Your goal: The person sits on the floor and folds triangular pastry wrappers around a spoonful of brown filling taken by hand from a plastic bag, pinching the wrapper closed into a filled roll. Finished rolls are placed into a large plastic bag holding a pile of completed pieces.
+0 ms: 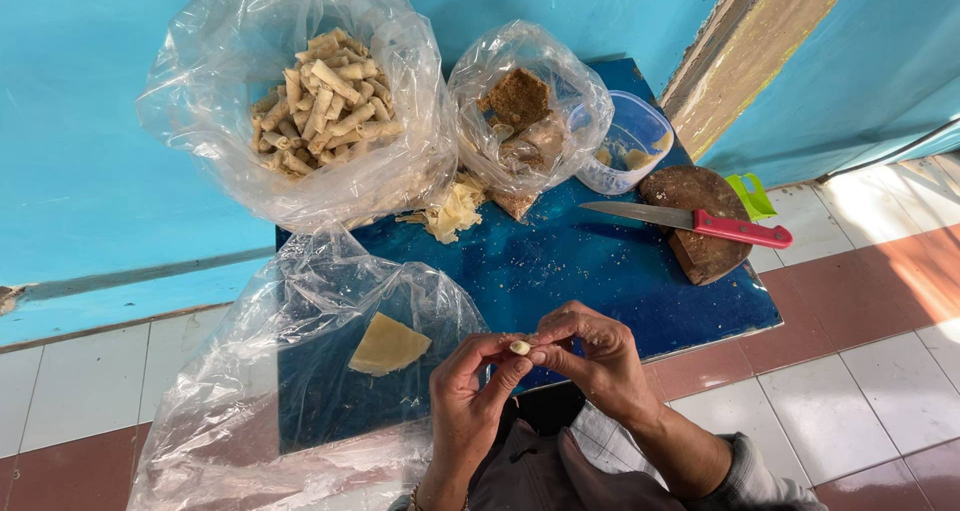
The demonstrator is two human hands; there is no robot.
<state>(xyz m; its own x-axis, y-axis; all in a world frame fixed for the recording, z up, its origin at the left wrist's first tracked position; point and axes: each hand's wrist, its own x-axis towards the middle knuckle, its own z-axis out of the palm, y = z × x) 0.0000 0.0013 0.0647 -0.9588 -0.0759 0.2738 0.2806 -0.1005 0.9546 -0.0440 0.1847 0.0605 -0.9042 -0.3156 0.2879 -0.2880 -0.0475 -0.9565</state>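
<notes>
Both hands pinch one small pale roll point(519, 347) together, left hand point(470, 391) and right hand point(598, 356) closed on it just past the blue board's point(600, 271) near edge, knife point(690, 221) well apart.

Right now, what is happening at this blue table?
A person is rolling a small pale roll between both hands: the left hand and the right hand pinch it just above the near edge of the blue table. A big clear bag of finished rolls stands at the far left. Beside it is a smaller bag with brown filling. A pale folded wrapper lies inside a loose clear bag nearby. A red-handled knife rests on a round wooden board.
</notes>
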